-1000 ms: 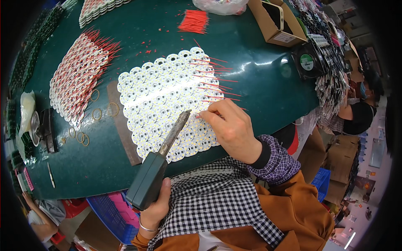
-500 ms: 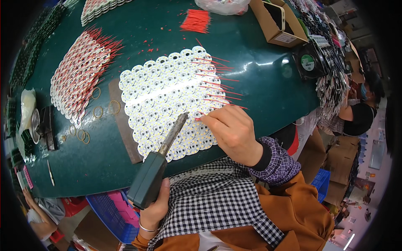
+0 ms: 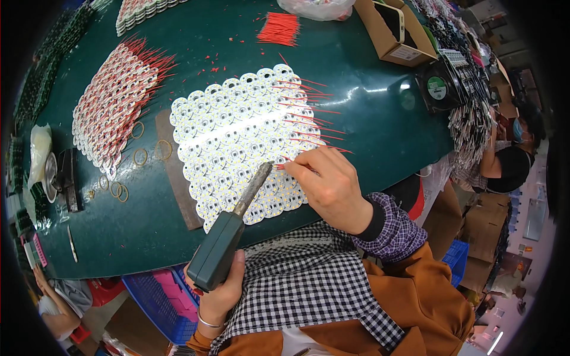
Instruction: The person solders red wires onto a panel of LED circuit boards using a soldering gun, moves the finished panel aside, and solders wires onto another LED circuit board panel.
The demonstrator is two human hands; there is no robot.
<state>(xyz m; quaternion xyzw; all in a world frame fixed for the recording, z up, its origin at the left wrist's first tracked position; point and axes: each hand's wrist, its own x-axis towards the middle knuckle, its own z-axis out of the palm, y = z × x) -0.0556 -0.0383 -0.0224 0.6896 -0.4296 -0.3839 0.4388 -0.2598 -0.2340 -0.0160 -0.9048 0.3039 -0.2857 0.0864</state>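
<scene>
A sheet of joined round white LED boards (image 3: 231, 148) lies on a brown plate (image 3: 181, 190) on the green table. Red wires (image 3: 314, 111) stick out along its right side. My left hand (image 3: 224, 293) is closed round the dark green handle of a soldering iron (image 3: 218, 249), whose tip rests at or just above a board near the sheet's right side. Close to that tip, my right hand (image 3: 335, 190) pinches a short red wire (image 3: 281, 167) over the boards. Part of the wire is hidden by my fingers.
Another board sheet with red wires (image 3: 113, 104) lies to the left, beside rubber bands (image 3: 140, 156). Farther off are a red wire bundle (image 3: 279, 28), a plastic bag (image 3: 317, 8) and a cardboard box (image 3: 398, 41). A black fan (image 3: 438, 88) stands right. Other people sit at both sides.
The soldering iron's tip has moved slightly right, toward the wire at my right fingertips. My left hand has shifted a little right with it; my right hand has barely moved.
</scene>
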